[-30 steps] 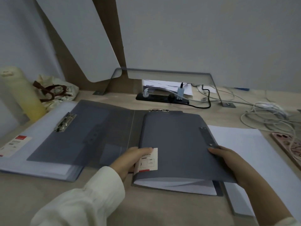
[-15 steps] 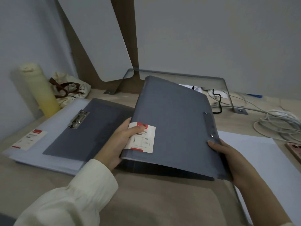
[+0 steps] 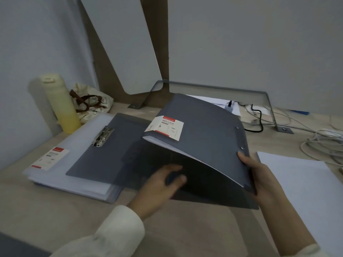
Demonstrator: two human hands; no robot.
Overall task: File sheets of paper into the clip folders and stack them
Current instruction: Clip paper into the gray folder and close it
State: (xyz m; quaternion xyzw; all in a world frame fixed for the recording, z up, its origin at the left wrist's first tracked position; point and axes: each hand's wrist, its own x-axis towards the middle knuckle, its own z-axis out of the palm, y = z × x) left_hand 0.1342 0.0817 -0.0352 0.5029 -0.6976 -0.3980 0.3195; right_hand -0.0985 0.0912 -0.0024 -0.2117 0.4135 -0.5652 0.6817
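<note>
A dark grey clip folder with a white and red label is tilted up off the desk, white paper showing under its cover. My right hand grips its near right edge. My left hand, blurred, fingers apart, lies under the raised cover on the dark lower flap and holds nothing. To the left lies a stack of folders: an open grey one with a metal clip on top of pale translucent ones. Loose white sheets lie at the right.
A pale yellow bottle and a cloth bag stand at the back left. A power strip and tangled cables run along the back right, behind a metal bracket. Partition walls close the back.
The grey folder has been raised off the desk and swung left, toward the stack. My left hand let go of its labelled corner and now lies underneath. My right hand kept its grip.
</note>
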